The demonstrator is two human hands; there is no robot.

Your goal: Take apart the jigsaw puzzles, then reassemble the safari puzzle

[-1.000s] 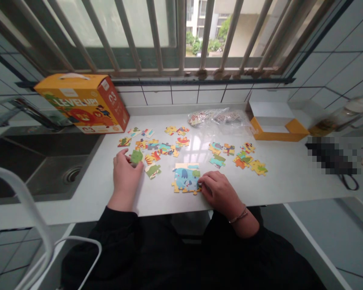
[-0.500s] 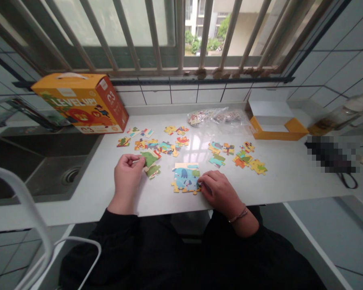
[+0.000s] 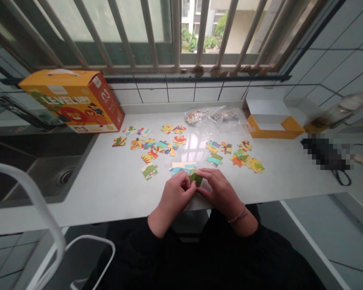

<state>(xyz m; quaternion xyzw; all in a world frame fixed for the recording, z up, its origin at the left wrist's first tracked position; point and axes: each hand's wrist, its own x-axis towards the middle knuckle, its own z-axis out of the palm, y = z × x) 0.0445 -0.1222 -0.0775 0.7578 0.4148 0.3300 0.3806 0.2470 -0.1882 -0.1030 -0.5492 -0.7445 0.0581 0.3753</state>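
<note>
A green puzzle piece (image 3: 195,177) is pinched in my left hand (image 3: 178,192), over the right part of the joined blue elephant puzzle (image 3: 184,166). My right hand (image 3: 220,189) meets it from the right, its thumb and fingertips closed at the edge of the same green piece. Both hands hide most of the joined puzzle. Left of them lies a green and cream piece (image 3: 149,171), with a red and yellow striped piece (image 3: 150,155) just above it. Several loose pieces (image 3: 162,146) form a cluster behind, and more pieces (image 3: 241,157) lie to the right.
An orange box (image 3: 75,102) stands at the back left beside the dark sink (image 3: 45,169). Plastic bags of pieces (image 3: 213,114) and an open orange and white box (image 3: 275,125) are at the back. A white curved tube (image 3: 39,197) crosses the lower left.
My left hand has moved right, carrying the green piece from the left cluster to the joined puzzle. A striped piece is uncovered there. My right hand has barely moved and now touches the green piece.
</note>
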